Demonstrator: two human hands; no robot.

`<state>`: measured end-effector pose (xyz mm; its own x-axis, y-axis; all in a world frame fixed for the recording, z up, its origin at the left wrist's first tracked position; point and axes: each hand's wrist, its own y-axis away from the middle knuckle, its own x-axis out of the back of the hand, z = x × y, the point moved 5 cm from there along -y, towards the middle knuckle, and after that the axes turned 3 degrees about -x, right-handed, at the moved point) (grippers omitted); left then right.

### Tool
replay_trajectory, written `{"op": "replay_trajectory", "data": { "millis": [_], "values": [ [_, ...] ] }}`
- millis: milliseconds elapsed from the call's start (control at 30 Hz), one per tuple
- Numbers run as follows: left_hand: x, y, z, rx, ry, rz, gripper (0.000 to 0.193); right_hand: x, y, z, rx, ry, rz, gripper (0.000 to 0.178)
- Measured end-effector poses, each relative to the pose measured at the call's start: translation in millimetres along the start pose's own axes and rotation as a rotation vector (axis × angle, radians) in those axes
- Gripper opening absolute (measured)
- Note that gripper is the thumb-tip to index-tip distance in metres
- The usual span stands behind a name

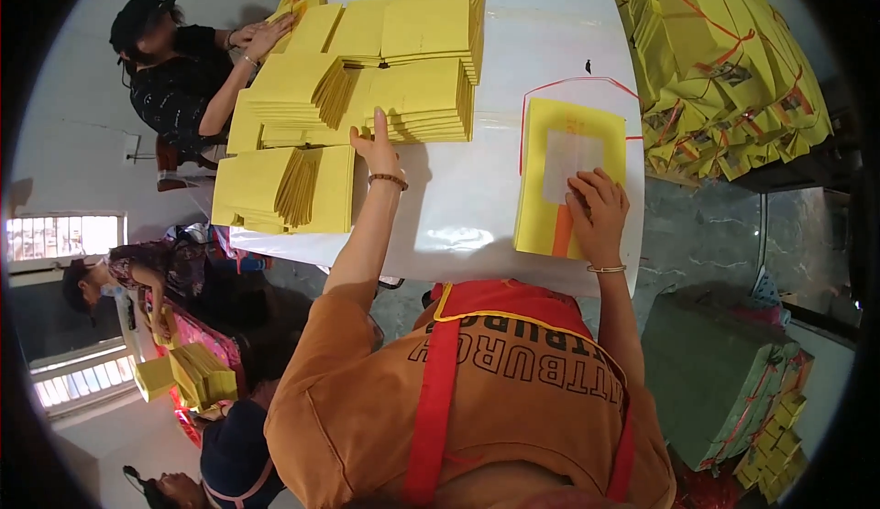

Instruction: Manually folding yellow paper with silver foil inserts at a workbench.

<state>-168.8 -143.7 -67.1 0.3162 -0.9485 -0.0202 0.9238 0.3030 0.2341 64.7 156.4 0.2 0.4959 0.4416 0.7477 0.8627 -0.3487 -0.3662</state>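
Observation:
My left hand is at the near edge of a stack of folded yellow paper. Its fingers are apart, with one finger stretched along the stack's edge. My right hand lies with loosely bent fingers on top of a yellow paper pile at the table's right side. That pile bears a pale rectangular sheet and an orange strip below it. A red string lies on the table around the pile's far and left sides.
More yellow stacks cover the left of the white table. A co-worker touches the far-left stacks. Two other people sit at lower left. Tied yellow bundles rise at right, and a green-covered stack stands at lower right.

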Motion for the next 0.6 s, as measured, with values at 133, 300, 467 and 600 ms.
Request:
{"op": "replay_trajectory", "data": {
  "millis": [133, 300, 467, 600],
  "values": [
    [-4, 3, -6, 0.073, -0.121, -0.015, 0.105, -1, 0, -3, 0.011, 0.013, -0.007, 0.023],
    [-18, 20, -4, 0.371, 0.082, -0.090, 0.114, -1, 0, -2, -0.003, 0.011, -0.017, 0.022],
    [-33, 3, -22, 0.382, 0.121, -0.061, 0.114, -2, -1, -3, 0.006, 0.025, -0.025, 0.022],
    [-42, 0, -23, 0.348, 0.209, -0.027, 0.111, -2, -2, -4, 0.001, 0.037, -0.039, 0.022]
  ]
}}
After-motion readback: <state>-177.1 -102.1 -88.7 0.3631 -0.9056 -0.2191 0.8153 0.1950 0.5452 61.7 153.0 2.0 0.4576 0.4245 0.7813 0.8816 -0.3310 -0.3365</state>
